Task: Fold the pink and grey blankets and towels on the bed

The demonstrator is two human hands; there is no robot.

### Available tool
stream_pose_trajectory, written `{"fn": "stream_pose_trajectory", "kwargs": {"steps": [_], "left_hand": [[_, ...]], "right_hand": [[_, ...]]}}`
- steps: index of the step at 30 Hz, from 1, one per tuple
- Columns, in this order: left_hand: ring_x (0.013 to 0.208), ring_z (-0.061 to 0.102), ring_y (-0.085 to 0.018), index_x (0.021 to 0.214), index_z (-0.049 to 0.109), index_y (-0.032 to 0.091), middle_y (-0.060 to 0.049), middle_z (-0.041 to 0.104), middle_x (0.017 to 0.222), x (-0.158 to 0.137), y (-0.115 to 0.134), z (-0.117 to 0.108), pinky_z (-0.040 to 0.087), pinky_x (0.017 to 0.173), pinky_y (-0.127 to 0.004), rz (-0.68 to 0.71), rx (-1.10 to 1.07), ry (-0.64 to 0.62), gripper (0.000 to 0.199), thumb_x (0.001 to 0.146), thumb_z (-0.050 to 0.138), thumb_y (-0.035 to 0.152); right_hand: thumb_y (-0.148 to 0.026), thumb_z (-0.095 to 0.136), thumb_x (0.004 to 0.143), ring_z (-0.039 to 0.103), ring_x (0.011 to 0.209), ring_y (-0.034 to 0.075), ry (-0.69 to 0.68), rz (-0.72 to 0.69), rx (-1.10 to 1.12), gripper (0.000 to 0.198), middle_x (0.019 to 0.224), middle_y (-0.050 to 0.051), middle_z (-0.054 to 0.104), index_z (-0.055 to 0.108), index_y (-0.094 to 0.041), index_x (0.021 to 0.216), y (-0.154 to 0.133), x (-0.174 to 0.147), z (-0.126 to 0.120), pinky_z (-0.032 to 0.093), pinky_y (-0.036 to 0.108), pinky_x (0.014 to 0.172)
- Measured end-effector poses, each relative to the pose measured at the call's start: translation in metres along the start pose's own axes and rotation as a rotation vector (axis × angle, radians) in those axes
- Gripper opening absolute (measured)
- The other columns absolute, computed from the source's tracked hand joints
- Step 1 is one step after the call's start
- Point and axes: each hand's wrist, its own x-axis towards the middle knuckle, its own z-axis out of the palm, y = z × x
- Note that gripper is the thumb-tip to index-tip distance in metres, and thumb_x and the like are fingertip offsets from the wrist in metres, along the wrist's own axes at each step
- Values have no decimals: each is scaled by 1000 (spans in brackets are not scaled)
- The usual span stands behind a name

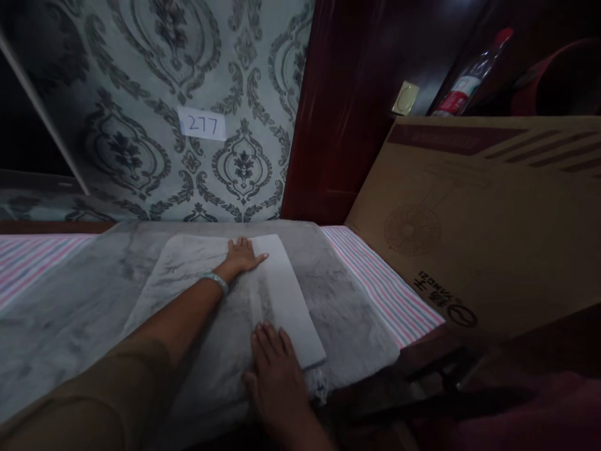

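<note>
A grey-white plush mat (192, 269) with a smooth white strip (292, 300) along its right side lies flat in front of me. The strip looks like the backing turned over, though I cannot tell for sure. My left hand (242, 255) rests near its far edge, fingers forward and thumb stretched out to the right. Nearer to me, my right hand (277, 374) lies flat with fingers extended at the strip's inner edge. Neither hand grasps anything. A small, blurred whitish-blue bit (321, 383) sticks out at the strip's near corner.
Beneath is a larger grey plush cover (347, 313) over pink-striped cloth (382, 282). A big cardboard box (469, 232) stands at the right, with a red-capped bottle (464, 88) behind it. Patterned wallpaper (244, 163) bearing a paper marked 277 (201, 123) rises behind.
</note>
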Motion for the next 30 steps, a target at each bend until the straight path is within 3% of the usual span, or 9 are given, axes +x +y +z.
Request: {"fn": "stream_pose_trajectory", "kwargs": {"steps": [8,15,18,20,22,25,26,28,30], "left_hand": [[153,13,-35,153,24,-2,-26,20,162,7,-6,1,8,121,-58,16,-47,-39,95,90,21,68],[153,17,-30,152,35,14,-18,24,163,-17,-23,-25,18,120,-54,169,-51,-134,72,95,24,56],[152,19,-29,149,42,18,-16,30,161,-61,-22,-24,18,121,-55,253,-40,-140,63,94,36,49],[152,22,-28,148,43,18,-15,32,160,-105,-18,-14,18,122,-54,334,-45,-133,62,92,46,43],[151,21,-32,150,40,14,-19,32,159,-157,-14,-1,18,122,-57,501,-95,-114,68,89,53,41],[151,22,-34,152,38,21,-17,31,160,-232,-11,12,17,123,-61,709,-211,-146,71,87,58,39],[152,19,-32,156,29,25,-14,27,162,-251,-11,13,15,123,-60,765,-271,-178,77,87,60,39],[152,18,-30,157,21,34,-8,23,163,-278,-12,8,15,124,-61,807,-354,-239,80,88,61,36],[152,21,-28,154,27,42,-2,25,163,-286,-17,0,16,125,-58,844,-402,-280,72,90,59,35]], "right_hand": [[-17,58,89,29,149,24,48,-84,0,56,153,9,47,50,-16,145,-1,-46,-4,29,49,122],[-16,55,89,38,145,25,130,-68,83,47,143,10,58,59,-19,135,-3,-51,-9,34,51,119],[-19,50,94,51,135,22,160,-65,199,31,126,8,70,70,-23,117,-1,-40,-23,42,45,113],[-21,46,97,59,125,20,192,-87,255,30,115,7,74,73,-24,108,4,-26,-34,44,41,110],[-24,44,98,61,121,20,254,-104,266,31,115,7,74,72,-23,112,11,-7,-42,44,42,111],[-25,43,97,56,128,21,293,-54,214,38,129,10,67,66,-21,127,24,22,-41,41,44,113],[-25,43,97,54,130,22,277,-21,184,40,134,10,65,64,-21,130,27,30,-38,40,45,114],[-22,44,96,47,137,23,219,44,103,44,143,12,57,60,-18,137,33,41,-31,37,47,117],[-22,47,95,37,145,26,156,83,13,48,152,13,47,55,-17,142,33,44,-24,33,48,118]]}}
